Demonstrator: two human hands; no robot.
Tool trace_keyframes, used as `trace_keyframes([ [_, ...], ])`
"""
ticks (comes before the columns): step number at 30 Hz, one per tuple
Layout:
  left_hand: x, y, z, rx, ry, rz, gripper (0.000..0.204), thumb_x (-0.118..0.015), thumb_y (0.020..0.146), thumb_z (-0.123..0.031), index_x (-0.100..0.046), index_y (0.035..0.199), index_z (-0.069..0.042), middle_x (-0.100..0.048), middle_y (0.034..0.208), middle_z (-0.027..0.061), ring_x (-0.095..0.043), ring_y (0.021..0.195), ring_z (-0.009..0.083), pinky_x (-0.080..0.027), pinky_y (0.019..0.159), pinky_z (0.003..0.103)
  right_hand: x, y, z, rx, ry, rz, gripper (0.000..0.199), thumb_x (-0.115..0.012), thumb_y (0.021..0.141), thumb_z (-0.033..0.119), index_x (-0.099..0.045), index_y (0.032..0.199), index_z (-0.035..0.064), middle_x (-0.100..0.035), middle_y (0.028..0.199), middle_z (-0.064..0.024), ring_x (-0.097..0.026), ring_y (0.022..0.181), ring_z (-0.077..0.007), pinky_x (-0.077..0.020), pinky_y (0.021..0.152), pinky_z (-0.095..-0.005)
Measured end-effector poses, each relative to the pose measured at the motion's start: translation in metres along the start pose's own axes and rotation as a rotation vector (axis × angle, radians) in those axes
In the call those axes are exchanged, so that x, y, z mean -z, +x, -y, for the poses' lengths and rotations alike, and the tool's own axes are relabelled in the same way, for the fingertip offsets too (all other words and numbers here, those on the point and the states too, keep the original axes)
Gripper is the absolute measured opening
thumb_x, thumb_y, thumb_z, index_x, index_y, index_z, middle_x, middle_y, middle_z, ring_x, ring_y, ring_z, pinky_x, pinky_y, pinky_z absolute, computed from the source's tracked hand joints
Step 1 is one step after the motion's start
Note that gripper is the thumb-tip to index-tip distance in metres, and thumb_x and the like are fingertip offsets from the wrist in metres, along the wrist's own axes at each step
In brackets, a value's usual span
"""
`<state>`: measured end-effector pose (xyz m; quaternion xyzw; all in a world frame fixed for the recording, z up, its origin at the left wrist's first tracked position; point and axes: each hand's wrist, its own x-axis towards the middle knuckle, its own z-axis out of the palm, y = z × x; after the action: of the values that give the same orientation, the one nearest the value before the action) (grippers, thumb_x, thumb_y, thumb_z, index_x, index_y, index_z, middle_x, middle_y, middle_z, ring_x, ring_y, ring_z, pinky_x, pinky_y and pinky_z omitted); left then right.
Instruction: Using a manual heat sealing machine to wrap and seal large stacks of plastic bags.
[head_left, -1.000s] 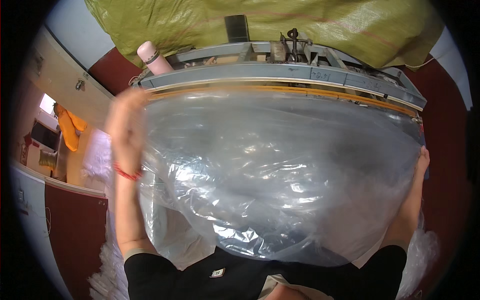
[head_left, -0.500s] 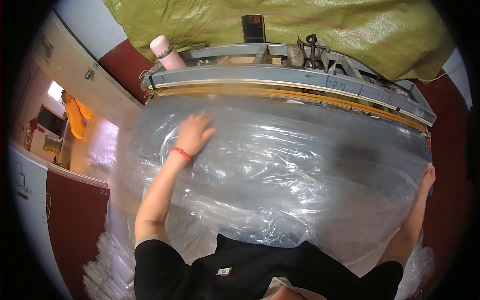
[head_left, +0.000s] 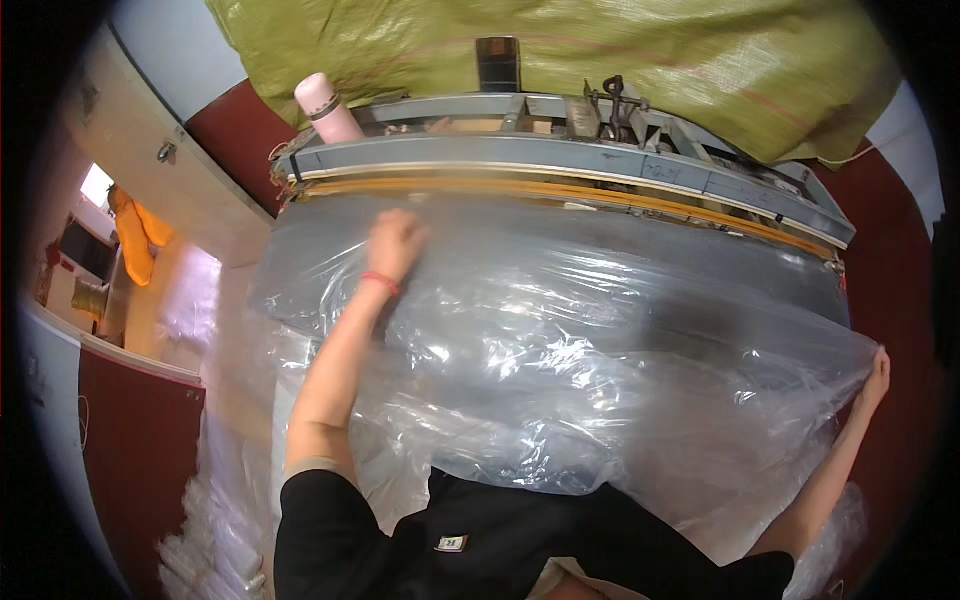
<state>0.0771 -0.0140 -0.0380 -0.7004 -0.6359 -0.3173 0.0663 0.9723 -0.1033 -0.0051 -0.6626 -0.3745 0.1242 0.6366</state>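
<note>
a large clear plastic sheet (head_left: 600, 350), crumpled and glossy, lies spread over the grey worktop (head_left: 700, 262) in front of the person, reaching from the chest out toward the machine. the right hand (head_left: 877, 375) is far out at the right edge of the sheet, fingers closed in a pinch on its corner, pulling it taut. the left hand (head_left: 396, 243) lies on top of the sheet near its far left part, blurred, so whether its fingers are spread or curled cannot be told; a red band (head_left: 379, 283) circles that wrist. just beyond the left hand runs the long metal sealing bar (head_left: 560, 165) with a yellow strip under it. a pink bottle (head_left: 326, 108) stands at the bar's left end, beyond and left of the left hand. behind all hangs a green woven tarp (head_left: 560, 55).
</note>
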Motion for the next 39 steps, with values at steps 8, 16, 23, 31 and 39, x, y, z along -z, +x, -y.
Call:
trace_keyframes([
  [8,0.025,0.035,-0.003,0.661,-0.93,-0.463,0.011,-0.045,0.083,-0.015,-0.05,0.075,-0.008,-0.043,0.061,-0.0034,-0.04,0.056,0.0033,-0.032,0.048,0.02,-0.182,-0.036,0.073,0.286,-0.714,-0.114,0.03,-0.046,0.082,0.027,-0.06,0.084,0.0008,-0.06,0.08,-0.0145,-0.055,0.076,-0.0208,-0.0416,0.067,-0.0338],
  [16,-0.034,0.042,0.139,0.489,-0.655,-0.425,0.021,-0.054,0.083,-0.022,-0.051,0.068,-0.008,-0.043,0.06,-0.0059,-0.035,0.052,0.0035,-0.028,0.046,0.019,-0.282,0.006,-0.039,0.129,0.036,-0.02,0.018,-0.054,0.083,0.018,-0.054,0.076,0.0012,-0.05,0.065,0.0001,-0.046,0.063,-0.0087,-0.0398,0.061,-0.0238],
  [23,-0.053,0.052,0.144,0.464,-0.694,-0.433,0.019,-0.057,0.081,-0.018,-0.047,0.069,-0.008,-0.045,0.057,-0.0036,-0.036,0.047,0.0045,-0.028,0.042,0.018,-0.275,0.027,-0.05,0.159,0.113,-0.201,0.02,-0.065,0.074,0.016,-0.05,0.077,0.0033,-0.05,0.062,-0.0018,-0.046,0.053,-0.0071,-0.0385,0.05,-0.0221],
  [31,-0.038,0.05,0.116,0.698,-0.707,-0.611,0.011,-0.052,0.081,-0.014,-0.044,0.077,-0.007,-0.049,0.059,0.0021,-0.043,0.042,0.0088,-0.035,0.038,0.02,-0.277,0.002,-0.01,-0.004,0.19,-0.197,0.014,-0.048,0.085,0.018,-0.043,0.085,0.0053,-0.052,0.061,-0.0067,-0.047,0.04,-0.012,-0.036,0.035,-0.0247],
  [39,-0.018,0.043,0.088,0.605,-1.014,-0.406,0.006,-0.052,0.082,-0.013,-0.049,0.08,-0.008,-0.049,0.066,-0.0006,-0.046,0.055,0.0078,-0.037,0.046,0.02,-0.26,-0.008,0.014,-0.014,0.139,0.051,0.027,-0.054,0.083,0.027,-0.057,0.086,0.001,-0.059,0.067,-0.0076,-0.054,0.056,-0.0116,-0.0435,0.053,-0.0248],
])
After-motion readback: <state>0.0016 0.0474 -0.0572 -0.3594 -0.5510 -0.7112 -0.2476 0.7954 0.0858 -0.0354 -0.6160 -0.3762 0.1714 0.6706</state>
